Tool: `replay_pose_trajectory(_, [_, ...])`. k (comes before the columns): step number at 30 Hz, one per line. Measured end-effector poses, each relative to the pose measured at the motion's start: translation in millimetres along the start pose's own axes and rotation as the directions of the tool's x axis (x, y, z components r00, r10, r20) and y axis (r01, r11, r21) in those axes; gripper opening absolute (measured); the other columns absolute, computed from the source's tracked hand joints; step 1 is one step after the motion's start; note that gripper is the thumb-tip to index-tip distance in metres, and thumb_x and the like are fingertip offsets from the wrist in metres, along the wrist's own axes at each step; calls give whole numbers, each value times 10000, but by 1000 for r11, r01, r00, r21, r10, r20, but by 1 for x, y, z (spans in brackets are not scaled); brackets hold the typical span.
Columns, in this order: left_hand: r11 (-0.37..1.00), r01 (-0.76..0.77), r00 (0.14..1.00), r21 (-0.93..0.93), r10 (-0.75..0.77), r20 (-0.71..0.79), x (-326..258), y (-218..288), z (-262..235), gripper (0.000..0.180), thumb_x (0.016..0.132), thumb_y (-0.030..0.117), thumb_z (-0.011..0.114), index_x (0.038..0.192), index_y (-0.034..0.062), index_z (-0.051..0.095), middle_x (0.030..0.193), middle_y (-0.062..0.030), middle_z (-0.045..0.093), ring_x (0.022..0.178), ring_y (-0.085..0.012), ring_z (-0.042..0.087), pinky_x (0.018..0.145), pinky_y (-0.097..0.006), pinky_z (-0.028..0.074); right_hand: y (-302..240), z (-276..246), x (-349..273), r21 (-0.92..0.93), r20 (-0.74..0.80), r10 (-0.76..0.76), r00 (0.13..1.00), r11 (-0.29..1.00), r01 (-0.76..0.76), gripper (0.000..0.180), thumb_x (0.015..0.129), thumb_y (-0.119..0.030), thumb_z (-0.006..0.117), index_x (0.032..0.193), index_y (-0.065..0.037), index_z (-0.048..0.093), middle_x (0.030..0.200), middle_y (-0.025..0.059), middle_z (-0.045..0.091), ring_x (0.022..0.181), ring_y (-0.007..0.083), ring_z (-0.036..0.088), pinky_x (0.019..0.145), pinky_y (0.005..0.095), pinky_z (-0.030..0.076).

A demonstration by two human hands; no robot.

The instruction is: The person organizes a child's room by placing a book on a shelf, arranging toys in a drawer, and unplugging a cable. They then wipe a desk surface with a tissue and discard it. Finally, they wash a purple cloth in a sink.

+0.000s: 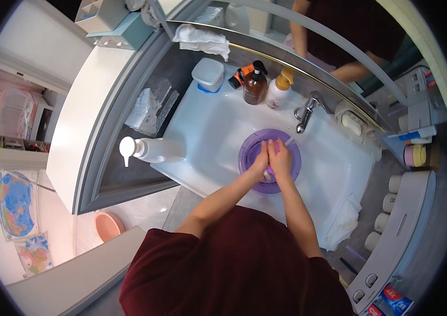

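A round purple basin [296, 165] stands in the white sink, below and left of the chrome faucet [305, 117]. My left hand [260, 161] and my right hand [282, 159] meet over the basin, fingers closed together. Between them shows a small pink-purple item [270, 170] with a whitish part at its lower end; its kind is mostly hidden by my fingers. A thin pale streak [289, 140] lies between the faucet's spout and my right hand; I cannot tell whether it is water. The basin's contents are largely covered by my hands.
Behind the basin stand a white pump bottle with a yellow top [277, 94], a brown pump bottle [255, 88] and a lidless-looking plastic tub [208, 73]. A white pump bottle [160, 150] is at the sink's left edge. White cloth [345, 221] hangs over the right edge.
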State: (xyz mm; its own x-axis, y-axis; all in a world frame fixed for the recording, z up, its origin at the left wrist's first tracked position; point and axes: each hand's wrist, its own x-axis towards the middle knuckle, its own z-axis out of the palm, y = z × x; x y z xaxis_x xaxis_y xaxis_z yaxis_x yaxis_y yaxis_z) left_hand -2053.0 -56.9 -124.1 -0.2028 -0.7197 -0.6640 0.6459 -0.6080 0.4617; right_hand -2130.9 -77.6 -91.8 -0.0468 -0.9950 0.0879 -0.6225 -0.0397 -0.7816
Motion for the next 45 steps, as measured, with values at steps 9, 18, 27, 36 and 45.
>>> replay_pose_trajectory(9, [992, 49, 998, 114, -53, 36, -19, -3, 2, 826, 861, 728, 197, 1336, 82, 400, 1265, -125, 499, 1172, -220, 472, 997, -342, 369, 12, 9, -2, -121, 100, 45, 994, 992, -32, 280, 848, -301, 524, 753, -49, 603, 686, 199, 608, 655, 402, 592, 588, 491, 461])
replay_pose_trajectory(18, [954, 200, 979, 223, -187, -80, -35, 22, 16, 849, 841, 700, 364, 1407, 70, 302, 1391, -144, 379, 1262, -218, 394, 1027, -358, 332, 20, 10, -19, -62, 122, 51, 991, 997, -43, 273, 855, -298, 535, 784, -43, 600, 722, 194, 616, 669, 401, 595, 581, 479, 462])
replay_pose_trajectory(27, [994, 104, 983, 35, -108, 146, -49, 79, -9, 626, 885, 606, 417, 1159, 55, 533, 1155, -80, 542, 834, -217, 609, 654, -345, 549, 110, -43, 3, 466, 618, 435, 655, 469, -750, 353, 934, -359, 511, 1205, -135, 536, 944, 14, 631, 798, 80, 594, 575, 242, 470])
replay_pose_trajectory(36, [998, 63, 986, -27, -58, 155, -13, 58, -20, 537, 948, 507, 354, 1150, 42, 531, 1202, -126, 530, 894, -290, 617, 790, -438, 528, 97, -31, 0, 547, 550, 381, 744, 509, -665, 327, 878, -197, 589, 1184, -96, 533, 976, 32, 617, 830, 90, 581, 606, 232, 474])
replay_pose_trajectory(45, [941, 329, 927, -78, -306, 215, 14, 6, -46, 831, 806, 776, 289, 1206, 74, 485, 1112, -115, 587, 975, -256, 604, 840, -424, 496, 15, -9, -31, 411, 276, -188, 942, 909, 61, 221, 718, -56, 530, 931, -15, 574, 851, 93, 606, 781, 189, 579, 698, 322, 471])
